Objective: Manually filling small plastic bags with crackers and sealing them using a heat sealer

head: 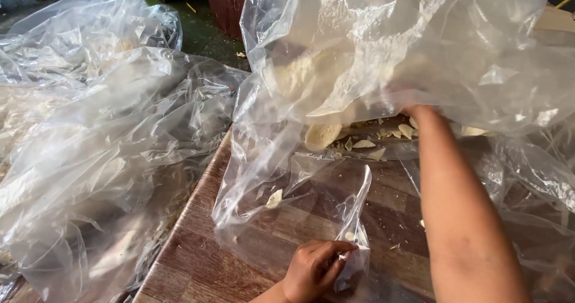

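Observation:
A large clear plastic bag (383, 51) is lifted over a wooden table (197, 261). My right forearm runs up into its mouth, and my right hand (413, 108) is mostly hidden inside the film, among pale cracker pieces (323, 135). My left hand (311, 270) is at the table's front and pinches the edge of a small clear bag (356, 231) that stands up from the tabletop. A few cracker bits (274, 199) lie loose inside the plastic near it.
Big crumpled clear bags (96, 135) with pale contents fill the left side beside the table. More clear plastic (539, 183) drapes over the right. Dark floor and a wooden furniture leg (224, 3) show at the top.

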